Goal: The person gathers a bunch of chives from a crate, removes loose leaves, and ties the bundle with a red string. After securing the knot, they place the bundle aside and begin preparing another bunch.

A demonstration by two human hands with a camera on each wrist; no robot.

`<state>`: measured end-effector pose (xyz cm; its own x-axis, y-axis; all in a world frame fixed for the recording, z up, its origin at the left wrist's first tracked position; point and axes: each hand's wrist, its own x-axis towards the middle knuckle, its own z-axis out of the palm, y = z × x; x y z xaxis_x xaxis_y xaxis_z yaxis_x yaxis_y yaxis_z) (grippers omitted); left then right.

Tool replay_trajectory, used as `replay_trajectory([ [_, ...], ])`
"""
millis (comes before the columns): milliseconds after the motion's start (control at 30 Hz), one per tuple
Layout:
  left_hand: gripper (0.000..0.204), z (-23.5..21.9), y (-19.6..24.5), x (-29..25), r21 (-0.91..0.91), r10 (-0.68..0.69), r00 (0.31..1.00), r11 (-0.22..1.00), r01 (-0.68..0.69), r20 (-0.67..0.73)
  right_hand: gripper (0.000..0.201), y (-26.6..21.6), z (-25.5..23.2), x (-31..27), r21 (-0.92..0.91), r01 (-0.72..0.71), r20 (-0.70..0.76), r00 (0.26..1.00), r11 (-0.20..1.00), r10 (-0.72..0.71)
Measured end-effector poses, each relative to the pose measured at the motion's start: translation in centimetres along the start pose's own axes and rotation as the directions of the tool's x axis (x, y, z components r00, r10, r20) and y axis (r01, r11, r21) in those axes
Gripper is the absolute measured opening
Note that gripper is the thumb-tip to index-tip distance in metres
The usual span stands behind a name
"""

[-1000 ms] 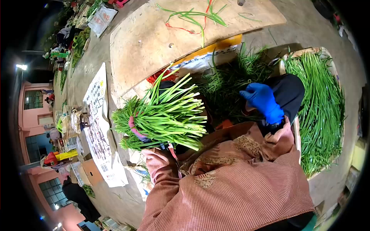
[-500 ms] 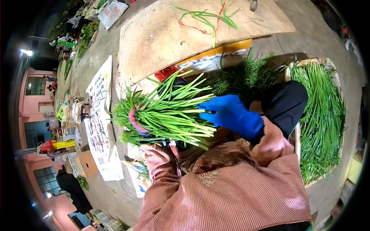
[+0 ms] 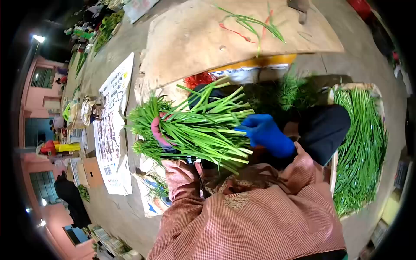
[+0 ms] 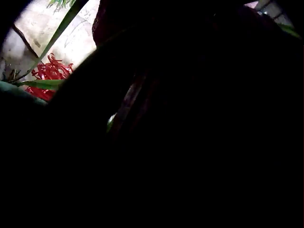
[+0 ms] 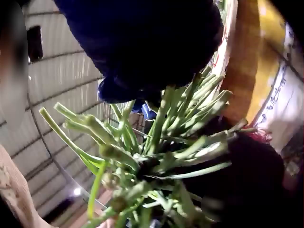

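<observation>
In the head view, a thick bunch of garlic chives (image 3: 203,123) lies sideways over the lap, leafy side left and pale stalk ends right. My left hand (image 3: 158,132), in a pinkish glove, grips it round the middle; the stalks cover much of that hand. At the stalk ends, my right hand (image 3: 269,135) in a blue glove pinches a stalk. The right wrist view looks onto the stalk ends (image 5: 166,142) close up, with the dark blue glove (image 5: 147,42) over them. Mostly dark, the left wrist view shows red ribbon (image 4: 52,71) at one side.
To the right stands a crate (image 3: 333,175) filled with chives. A wooden board (image 3: 182,47) ahead carries loose chives (image 3: 272,29), with red ribbon (image 3: 200,80) by its near edge. Green trimmings (image 3: 290,91) lie beyond the right knee. A printed sheet (image 3: 113,125) is on the left.
My right hand has come from above the right knee leftward to the stalk ends and now pinches there. My left hand keeps its hold on the bunch; the head view has shifted.
</observation>
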<state>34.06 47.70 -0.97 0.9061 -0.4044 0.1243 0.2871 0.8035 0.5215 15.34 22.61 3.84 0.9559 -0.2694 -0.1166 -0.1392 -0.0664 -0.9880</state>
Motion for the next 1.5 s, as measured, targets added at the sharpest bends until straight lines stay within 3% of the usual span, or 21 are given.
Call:
replay_trajectory([
  [33, 0.021, 0.0, 0.1, -0.1, -0.029, -0.014, 1.000, 0.999, 0.014, -0.003, 0.019, -0.9, -0.4, -0.4, 0.252, -0.329, 0.090, 0.944, 0.910, 0.317],
  [100, 0.019, -6.1, 1.5, 0.1, 0.012, -0.007, 1.000, 1.000, 0.007, -0.031, 0.015, 0.3, -2.0, -1.6, 0.180, -0.118, -0.116, 0.983, 0.977, 0.141],
  [233, 0.019, -4.3, 1.1, 0.3, 0.197, 0.128, 0.992, 0.973, -0.124, -0.008, 0.011, 0.2, -7.4, -2.2, 0.215, -0.211, -0.295, 0.917, 0.954, 0.269],
  [300, 0.020, -2.9, 1.2, 0.1, 0.097, 0.035, 0.998, 0.994, -0.040, 0.052, 0.008, 3.1, -8.5, -1.7, 0.202, -0.189, -0.312, 0.918, 0.961, 0.246],
  [367, 0.020, -2.4, 1.2, 0.3, -0.012, -0.011, 1.000, 1.000, 0.011, -0.009, 0.010, 4.7, -8.6, -1.3, -0.184, 0.016, -0.307, 0.949, 0.983, -0.073],
  [400, 0.020, -1.3, 1.3, 0.7, -0.038, -0.057, 0.998, 0.998, 0.058, 0.014, 0.019, 3.4, -8.2, -1.0, 0.041, -0.032, -0.166, 0.985, 0.999, 0.039],
  [467, 0.020, -0.1, 1.3, 0.2, -0.059, -0.117, 0.993, 0.991, 0.118, 0.022, 0.020, 0.0, -5.7, 0.1, -0.076, 0.076, -0.157, 0.984, 0.994, -0.088],
  [567, 0.020, 1.7, 0.9, 0.3, 0.150, -0.024, 0.975, 0.987, 0.058, -0.221, 0.025, -2.3, -1.5, 3.1, -0.271, 0.436, -0.058, 0.883, 0.858, -0.466],
  [600, 0.021, 2.1, 1.2, 0.2, 0.069, -0.089, 0.983, 0.993, 0.101, -0.159, 0.025, -2.9, -0.2, 4.2, -0.410, 0.525, 0.050, 0.829, 0.745, -0.557],
  [700, 0.024, -3.7, 0.6, 0.2, 0.198, 0.024, 0.984, 0.980, 0.012, -0.176, 0.026, -4.0, 3.0, 5.0, -0.446, 0.608, 0.262, 0.790, 0.657, -0.554],
  [733, 0.024, -1.5, 1.4, 0.2, 0.062, -0.080, 0.988, 0.994, 0.088, -0.132, 0.023, -3.7, 4.3, 5.1, -0.343, 0.571, 0.223, 0.821, 0.746, -0.526],
  [800, 0.024, 1.3, 1.9, -0.6, -0.036, -0.121, 0.982, 0.993, 0.116, -0.146, 0.012, -1.0, 4.5, 6.1, -0.414, 0.703, 0.238, 0.697, 0.578, -0.677],
  [900, 0.022, 0.8, 0.8, -1.4, 0.026, 0.031, 0.973, 0.999, -0.026, -0.229, 0.010, -1.5, 3.3, 5.1, 0.034, 0.365, 0.114, 0.923, 0.930, -0.366],
  [1033, 0.021, 0.6, 1.3, -1.5, -0.164, -0.091, 0.987, 0.984, 0.069, -0.133, 0.008, -4.6, 1.5, 2.6, 0.450, 0.008, -0.008, 1.000, 0.893, -0.005],
  [1133, 0.021, -0.1, 0.8, -1.9, 0.021, 0.107, 0.974, 0.994, -0.105, -0.201, 0.009, -4.3, -2.1, 1.6, 0.383, 0.045, -0.194, 0.981, 0.923, 0.032],
  [1200, 0.022, -1.7, 1.0, -2.1, 0.222, 0.264, 0.963, 0.944, -0.244, -0.061, 0.012, -3.6, -5.1, 1.4, 0.245, 0.123, -0.329, 0.943, 0.962, -0.037],
  [1233, 0.021, -1.8, 1.2, -2.0, 0.390, 0.321, 0.947, 0.868, -0.308, 0.032, 0.013, -1.8, -7.1, 1.2, -0.040, 0.279, -0.375, 0.886, 0.960, -0.273],
  [1300, 0.023, -2.3, 2.1, -2.0, 0.417, 0.236, 0.964, 0.893, -0.166, -0.121, 0.015, -2.5, -10.3, -0.1, -0.175, 0.141, -0.383, 0.902, 0.975, -0.199],
  [1367, 0.021, -0.2, 1.2, -2.3, 0.166, 0.205, 0.973, 0.968, -0.187, -0.104, 0.016, -1.2, -12.6, -0.8, 0.035, -0.158, -0.391, 0.907, 0.987, 0.159],
  [1433, 0.018, -2.6, 0.7, -2.5, 0.425, 0.403, 0.906, 0.848, -0.316, -0.129, 0.025, 7.5, -14.6, 0.1, -0.548, 0.019, -0.399, 0.873, 0.836, -0.281],
  [1500, 0.018, -4.5, 1.4, -2.2, 0.483, 0.353, 0.934, 0.808, -0.337, 0.060, 0.030, 8.3, -14.3, 0.2, -0.560, -0.036, -0.371, 0.904, 0.828, -0.211],
])
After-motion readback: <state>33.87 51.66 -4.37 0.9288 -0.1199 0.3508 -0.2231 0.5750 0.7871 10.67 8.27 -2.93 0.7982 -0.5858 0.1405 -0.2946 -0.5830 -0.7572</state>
